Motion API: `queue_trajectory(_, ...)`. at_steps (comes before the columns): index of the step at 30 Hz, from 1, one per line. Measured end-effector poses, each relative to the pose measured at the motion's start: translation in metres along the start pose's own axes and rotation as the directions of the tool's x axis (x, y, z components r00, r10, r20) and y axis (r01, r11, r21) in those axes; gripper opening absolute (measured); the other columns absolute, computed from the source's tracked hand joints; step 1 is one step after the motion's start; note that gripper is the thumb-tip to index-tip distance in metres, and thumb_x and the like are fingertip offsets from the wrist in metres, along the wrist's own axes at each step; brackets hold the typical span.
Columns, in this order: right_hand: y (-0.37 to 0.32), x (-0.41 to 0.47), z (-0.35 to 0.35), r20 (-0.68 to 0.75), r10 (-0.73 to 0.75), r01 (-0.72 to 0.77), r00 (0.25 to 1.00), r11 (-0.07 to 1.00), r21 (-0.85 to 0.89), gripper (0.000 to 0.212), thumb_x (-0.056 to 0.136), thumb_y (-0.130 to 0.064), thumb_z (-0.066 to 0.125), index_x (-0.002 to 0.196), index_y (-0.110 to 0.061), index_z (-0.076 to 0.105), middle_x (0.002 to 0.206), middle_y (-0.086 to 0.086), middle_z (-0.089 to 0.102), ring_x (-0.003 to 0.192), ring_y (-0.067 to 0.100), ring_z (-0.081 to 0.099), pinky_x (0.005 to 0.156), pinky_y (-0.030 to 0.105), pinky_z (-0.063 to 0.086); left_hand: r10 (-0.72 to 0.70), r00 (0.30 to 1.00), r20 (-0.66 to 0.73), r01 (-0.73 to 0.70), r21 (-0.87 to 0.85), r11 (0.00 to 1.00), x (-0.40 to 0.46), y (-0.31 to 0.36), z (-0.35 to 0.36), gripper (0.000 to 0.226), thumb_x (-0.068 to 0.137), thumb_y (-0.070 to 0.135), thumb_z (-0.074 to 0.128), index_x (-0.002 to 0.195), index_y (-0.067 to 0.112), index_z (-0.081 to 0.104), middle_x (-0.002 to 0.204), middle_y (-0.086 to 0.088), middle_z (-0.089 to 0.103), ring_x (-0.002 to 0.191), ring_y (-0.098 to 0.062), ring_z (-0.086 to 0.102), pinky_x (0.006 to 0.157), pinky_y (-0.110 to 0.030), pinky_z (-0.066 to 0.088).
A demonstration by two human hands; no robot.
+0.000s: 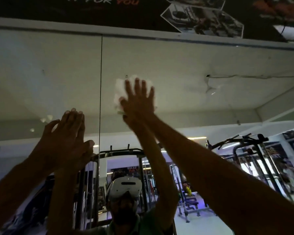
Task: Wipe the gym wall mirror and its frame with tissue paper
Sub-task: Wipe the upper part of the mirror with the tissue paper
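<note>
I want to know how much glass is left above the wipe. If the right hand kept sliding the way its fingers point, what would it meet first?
Bare mirror first, then the white top frame; the way looks free, though depth is unclear.

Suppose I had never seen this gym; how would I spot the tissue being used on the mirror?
Find the big wall mirror under the black poster, split by a thin vertical seam. Just right of that seam, the right hand presses flat, fingers spread, on the glass. The tissue paper is the crumpled white wad peeking out beneath it; the left hand has none.
</note>
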State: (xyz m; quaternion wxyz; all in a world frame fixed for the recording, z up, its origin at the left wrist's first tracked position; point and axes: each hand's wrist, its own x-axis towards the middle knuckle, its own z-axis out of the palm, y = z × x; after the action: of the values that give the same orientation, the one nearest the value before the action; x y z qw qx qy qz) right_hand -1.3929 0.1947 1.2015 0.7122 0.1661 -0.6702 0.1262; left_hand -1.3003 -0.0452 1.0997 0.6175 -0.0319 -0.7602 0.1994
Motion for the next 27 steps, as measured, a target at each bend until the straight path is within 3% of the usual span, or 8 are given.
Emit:
queue_trajectory(3, -0.054, -0.063, 0.004, 0.076, -0.236, 0.229, 0.969, 0.97, 0.085, 0.068, 0.109, -0.052, 0.022, 0.168, -0.025, 0.001, 0.175, 0.011, -0.009, 0.161, 0.033, -0.014, 0.126, 0.059, -0.013, 0.034, 0.998, -0.054, -0.034, 0.015, 0.999, -0.015, -0.002, -0.005, 0.089, 0.103, 0.061, 0.015, 0.148, -0.011, 0.043, 0.155, -0.033, 0.038, 0.142, -0.049, 0.041, 0.106, -0.065, 0.037)
queue_trajectory(6, -0.045, -0.061, 0.0, 0.076, -0.276, 0.267, 0.958, 0.958, 0.108, 0.068, 0.11, -0.052, 0.025, 0.168, -0.026, 0.002, 0.175, 0.009, -0.008, 0.161, 0.03, -0.012, 0.127, 0.054, -0.014, 0.049, 0.999, 0.007, -0.048, -0.032, 0.998, -0.015, -0.014, -0.001, 0.098, 0.1, 0.072, 0.008, 0.155, -0.003, 0.037, 0.162, -0.024, 0.031, 0.148, -0.041, 0.034, 0.113, -0.062, 0.031)
queue_trajectory(10, -0.024, 0.025, -0.005, 0.17, -0.151, 0.145, 0.974, 0.988, 0.045, 0.067, 0.111, -0.053, 0.028, 0.168, -0.029, 0.001, 0.176, 0.009, -0.006, 0.162, 0.032, -0.005, 0.127, 0.059, 0.0, 0.062, 0.998, 0.004, -0.062, 0.003, 0.998, -0.014, -0.019, 0.009, 0.094, 0.099, 0.069, 0.011, 0.157, -0.002, 0.031, 0.166, -0.022, 0.024, 0.154, -0.038, 0.025, 0.116, -0.06, 0.027)
queue_trajectory(15, -0.031, 0.05, -0.002, 0.154, -0.011, 0.007, 0.988, 1.0, 0.024, 0.067, 0.111, -0.052, 0.026, 0.168, -0.026, 0.001, 0.175, 0.013, -0.004, 0.161, 0.036, -0.005, 0.127, 0.061, -0.002, 0.062, 0.998, -0.027, -0.062, 0.015, 0.998, -0.016, -0.019, 0.01, 0.1, 0.09, 0.073, 0.007, 0.163, 0.004, 0.013, 0.171, -0.016, 0.005, 0.159, -0.03, 0.003, 0.125, -0.052, 0.013)
queue_trajectory(18, -0.048, -0.033, 0.0, 0.132, -0.122, 0.111, 0.984, 0.99, 0.087, 0.069, 0.11, -0.053, 0.021, 0.168, -0.025, -0.004, 0.175, 0.013, -0.012, 0.161, 0.033, -0.013, 0.127, 0.058, -0.008, 0.061, 0.996, -0.072, -0.066, -0.075, 0.995, -0.018, -0.017, 0.004, 0.096, 0.089, 0.065, 0.021, 0.159, -0.001, 0.024, 0.168, -0.019, 0.018, 0.157, -0.035, 0.018, 0.121, -0.055, 0.021)
queue_trajectory(21, -0.059, -0.143, -0.006, 0.126, -0.154, 0.137, 0.98, 0.981, 0.138, 0.071, 0.106, -0.056, 0.013, 0.168, -0.024, -0.005, 0.174, 0.012, -0.016, 0.16, 0.031, -0.018, 0.127, 0.06, -0.006, 0.121, 0.991, -0.049, -0.124, -0.054, 0.991, -0.017, -0.022, 0.0, 0.089, 0.092, 0.056, 0.028, 0.156, -0.005, 0.032, 0.164, -0.025, 0.027, 0.152, -0.042, 0.029, 0.114, -0.06, 0.032)
queue_trajectory(27, -0.084, -0.33, -0.021, 0.212, -0.158, 0.145, 0.964, 0.987, 0.076, 0.075, 0.106, -0.063, 0.024, 0.168, -0.024, 0.008, 0.175, 0.013, 0.001, 0.161, 0.035, -0.001, 0.124, 0.06, 0.006, 0.124, 0.992, -0.018, -0.124, -0.023, 0.992, -0.028, -0.014, 0.001, 0.092, 0.095, 0.06, 0.018, 0.159, -0.006, 0.024, 0.167, -0.028, 0.016, 0.156, -0.044, 0.014, 0.122, -0.06, 0.02)
